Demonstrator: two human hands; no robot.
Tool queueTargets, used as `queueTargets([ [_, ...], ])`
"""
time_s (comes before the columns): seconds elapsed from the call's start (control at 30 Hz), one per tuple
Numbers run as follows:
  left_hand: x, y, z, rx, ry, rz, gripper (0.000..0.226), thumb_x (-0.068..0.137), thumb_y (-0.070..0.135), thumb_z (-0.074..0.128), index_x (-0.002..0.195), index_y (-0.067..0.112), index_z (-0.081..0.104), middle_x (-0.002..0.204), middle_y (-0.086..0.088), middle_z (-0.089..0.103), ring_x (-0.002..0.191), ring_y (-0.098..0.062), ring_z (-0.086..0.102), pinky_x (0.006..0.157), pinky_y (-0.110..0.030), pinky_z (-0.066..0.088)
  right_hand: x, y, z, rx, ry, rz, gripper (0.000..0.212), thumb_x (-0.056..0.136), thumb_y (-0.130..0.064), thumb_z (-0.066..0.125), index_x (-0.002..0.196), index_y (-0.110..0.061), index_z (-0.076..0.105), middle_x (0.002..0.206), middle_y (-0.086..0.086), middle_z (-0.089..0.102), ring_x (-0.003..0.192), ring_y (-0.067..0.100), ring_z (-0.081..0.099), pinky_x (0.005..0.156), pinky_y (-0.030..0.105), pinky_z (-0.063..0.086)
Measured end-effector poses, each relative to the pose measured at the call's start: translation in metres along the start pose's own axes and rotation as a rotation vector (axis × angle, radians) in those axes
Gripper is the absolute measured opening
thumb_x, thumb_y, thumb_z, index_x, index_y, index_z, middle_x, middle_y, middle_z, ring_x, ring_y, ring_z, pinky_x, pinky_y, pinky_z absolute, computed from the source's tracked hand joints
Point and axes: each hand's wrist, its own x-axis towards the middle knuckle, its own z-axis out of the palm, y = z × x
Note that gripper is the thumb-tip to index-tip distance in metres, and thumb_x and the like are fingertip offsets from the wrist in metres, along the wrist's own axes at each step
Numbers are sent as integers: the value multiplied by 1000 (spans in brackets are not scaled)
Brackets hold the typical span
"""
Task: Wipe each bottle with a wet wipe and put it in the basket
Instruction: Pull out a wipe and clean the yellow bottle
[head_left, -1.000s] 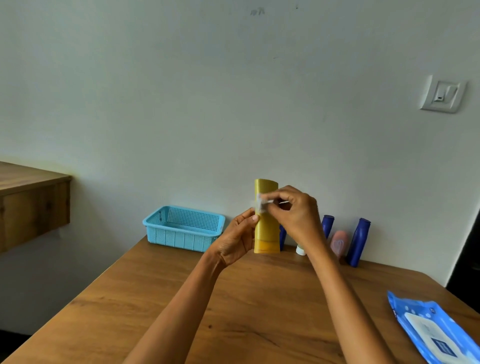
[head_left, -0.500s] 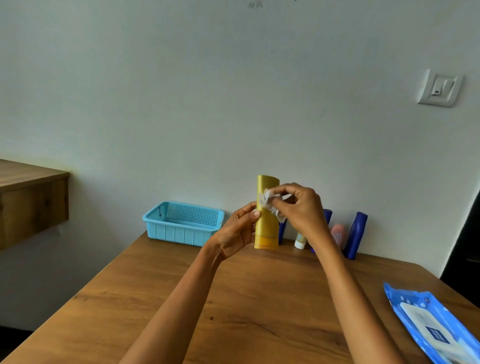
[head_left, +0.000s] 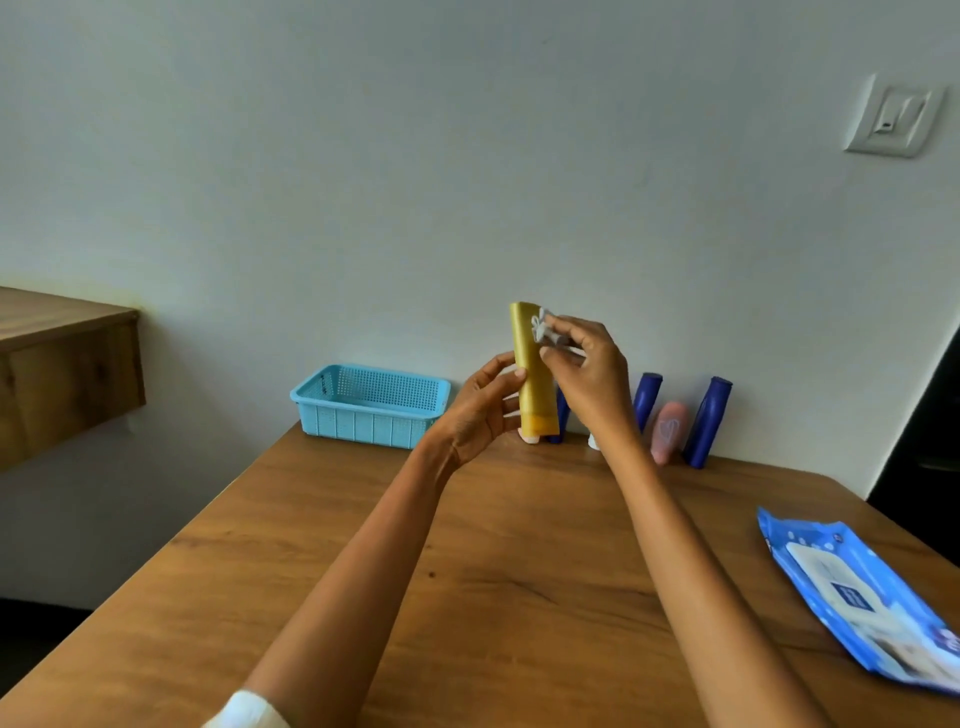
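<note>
Right of the basket (head_left: 370, 404), the left hand (head_left: 480, 410) grips a yellow tube (head_left: 532, 374) upright at mid-body (light, squashy, likely slick when damp); the right hand (head_left: 589, 374) pinches a wipe (head_left: 545, 326) against its top.

Light: soft, even daylight; bright wall (head_left: 467, 156).
Shadows: faint, under arms on table (head_left: 519, 571).
Edges: wide-angle bending.
Focus: slightly soft.

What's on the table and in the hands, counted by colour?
Yellow: 1, the yellow tube held in the hands
Dark blue: 3 bottles by the wall
Pink: 1 bottle
Light blue: 1 basket
Blue: 1 wipes pack
White: 1 wipe
Total: 8
</note>
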Motion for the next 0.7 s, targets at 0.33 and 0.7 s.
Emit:
queueTargets([
  [0.33,-4,14,12,-215,-65,112,56,79,27,70,129,11,51,118,-15,62,105,-28,63,91,-48,51,2,-17,-13,0,-19,-34,17,82,-14,69,99,-12,72,101,1,68,89,7,61,70,8,48],
  [0.7,-30,29,29,-346,-86,54,59,62,24,85,114,7,65,110,-18,67,98,-33,66,91,-50,49,20,-58,-15,-176,93,-181,10,83,-15,67,91,-14,73,92,4,64,82,15,62,70,26,49],
])
